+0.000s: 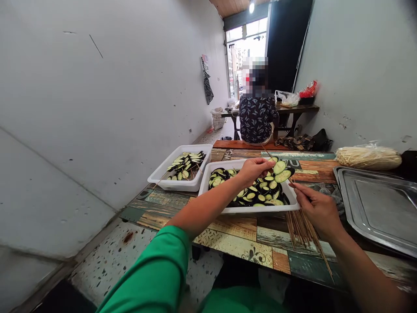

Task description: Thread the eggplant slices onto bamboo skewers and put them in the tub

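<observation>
Green sleeve near, left fingers pinch eggplant slices, right fingers grip their skewer: likely threading, next needing careful alignment.

Co-worker, one, seated, back turned, dark shirt with pale leaf print. Far table, dark, before that person; on its right end, a red plastic bag and a whitish plastic bag, side by side. Bench, reddish-brown wood, just beyond the near table. Checked cloth, black and white, hanging on the left wall. Sack, pale, on the floor below. Ceiling lamp, lit. Dark panel, tall, right of the bright doorway. Floor, speckled, bearing one brown stain.
</observation>
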Tool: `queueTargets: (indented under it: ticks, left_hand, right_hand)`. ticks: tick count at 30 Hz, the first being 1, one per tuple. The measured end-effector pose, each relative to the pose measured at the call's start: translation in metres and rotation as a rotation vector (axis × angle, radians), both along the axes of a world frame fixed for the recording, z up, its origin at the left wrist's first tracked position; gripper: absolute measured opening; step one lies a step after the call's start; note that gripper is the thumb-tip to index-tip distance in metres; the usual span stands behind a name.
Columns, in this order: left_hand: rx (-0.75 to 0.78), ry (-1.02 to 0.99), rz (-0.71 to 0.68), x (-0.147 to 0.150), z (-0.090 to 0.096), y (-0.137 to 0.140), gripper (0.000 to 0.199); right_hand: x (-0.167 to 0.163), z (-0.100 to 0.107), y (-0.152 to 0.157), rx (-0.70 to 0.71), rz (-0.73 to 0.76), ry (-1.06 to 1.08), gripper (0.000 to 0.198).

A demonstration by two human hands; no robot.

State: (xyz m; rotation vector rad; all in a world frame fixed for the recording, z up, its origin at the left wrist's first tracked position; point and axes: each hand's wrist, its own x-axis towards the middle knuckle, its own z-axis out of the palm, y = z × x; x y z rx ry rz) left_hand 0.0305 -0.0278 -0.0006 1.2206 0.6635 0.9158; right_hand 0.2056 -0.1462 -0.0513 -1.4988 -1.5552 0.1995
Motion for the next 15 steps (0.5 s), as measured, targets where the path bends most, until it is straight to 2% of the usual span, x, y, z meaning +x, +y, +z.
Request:
queueTargets:
  ticks: [3,6,9,13,15]
  left_hand:
    - [0.095,0.119,0.019,-0.003,-0.006,0.009,0.031]
    - [0.378,0.426,0.123,-0.005,-0.024,0.018,0.018]
    - [0.612,0.667,0.078,-0.001,-0.043,0.022,0.011]
    - [0.802,0.65,-0.145,0.01,-0.056,0.024,0.027]
    - [0.718,0.6,-0.166,0.012,-0.056,0.025,0.028]
  right_hand:
    - [0.0,0.001,0.001,-0.011,-0.018,0.09,0.035]
    - [-0.001,0.005,0.0,-0.003,-0.051,0.163,0.037]
    - [-0.002,0.007,0.0,-0.006,-0.054,0.181,0.038]
    - [-0.001,0.004,0.001,-0.002,-0.04,0.155,0.036]
    - [-0.001,0.003,0.001,-0.02,-0.028,0.136,0.036]
